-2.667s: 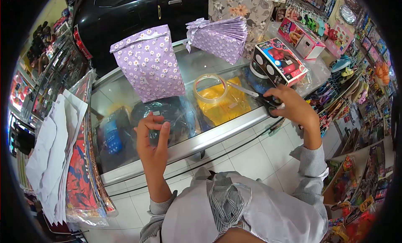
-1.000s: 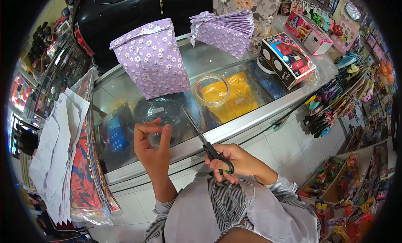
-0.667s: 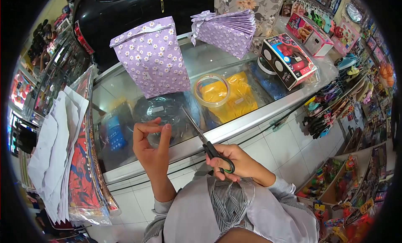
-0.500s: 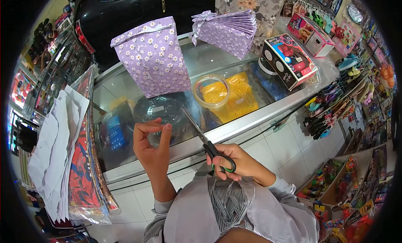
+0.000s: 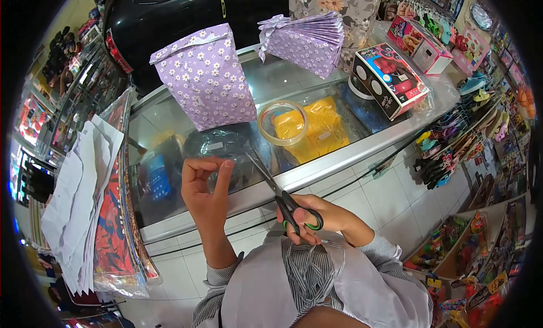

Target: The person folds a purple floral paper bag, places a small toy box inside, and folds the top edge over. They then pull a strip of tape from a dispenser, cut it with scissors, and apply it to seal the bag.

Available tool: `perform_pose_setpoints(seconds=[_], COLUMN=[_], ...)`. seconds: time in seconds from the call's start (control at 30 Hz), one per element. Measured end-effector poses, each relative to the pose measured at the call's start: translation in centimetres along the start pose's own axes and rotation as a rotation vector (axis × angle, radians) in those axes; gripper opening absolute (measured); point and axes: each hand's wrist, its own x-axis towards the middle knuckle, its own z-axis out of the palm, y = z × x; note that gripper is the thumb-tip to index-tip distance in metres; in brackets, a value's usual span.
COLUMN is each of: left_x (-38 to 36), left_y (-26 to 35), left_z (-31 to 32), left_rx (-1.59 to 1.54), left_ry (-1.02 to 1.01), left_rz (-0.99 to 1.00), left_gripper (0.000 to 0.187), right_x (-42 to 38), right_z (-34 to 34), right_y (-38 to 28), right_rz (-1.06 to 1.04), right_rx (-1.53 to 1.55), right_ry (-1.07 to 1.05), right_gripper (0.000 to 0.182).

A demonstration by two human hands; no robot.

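Scissors (image 5: pixel 278 192) with black and green handles are in my right hand (image 5: pixel 308 215), fingers through the loops. The slim blades point up and left, slightly apart, toward my left hand (image 5: pixel 205 184). That hand is raised over the counter's front edge, thumb and forefinger nearly together in a pinch; anything thin between them is too faint to make out. Beyond it stands a purple daisy-print paper bag (image 5: pixel 203 79) with its top folded over. A roll of clear tape (image 5: pixel 283 123) lies on the glass. Behind it rests a pleated piece in the same purple paper (image 5: pixel 305 42).
The glass counter (image 5: pixel 271 79) holds packed garments below, one yellow (image 5: pixel 317 130). At right are a toy box (image 5: pixel 390 82) and a pink box (image 5: pixel 418 45). White paper sheets (image 5: pixel 79 203) lie at left. A floral bag (image 5: pixel 334 11) stands behind; hanging goods (image 5: pixel 447 147) crowd the right.
The scissors' handles have spread and the blades have parted a little in my right hand. My left hand keeps its pinch, almost unmoved. The view has shifted slightly.
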Motion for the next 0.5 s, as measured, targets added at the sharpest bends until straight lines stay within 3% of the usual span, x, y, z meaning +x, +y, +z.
perform_pose_setpoints(seconds=[0.13, 0.5], left_x=[0.3, 0.54], left_y=[0.51, 0.64], left_z=[0.5, 0.79], left_rx=[-0.193, -0.198], left_ry=[-0.059, -0.058], left_rz=[-0.08, -0.09], left_gripper=[0.02, 0.019], right_x=[0.03, 0.02], right_z=[-0.14, -0.12], right_y=[-0.05, 0.14], right_rz=[0.031, -0.011], right_rx=[-0.025, -0.014], right_ry=[-0.029, -0.11], right_gripper=[0.054, 0.059])
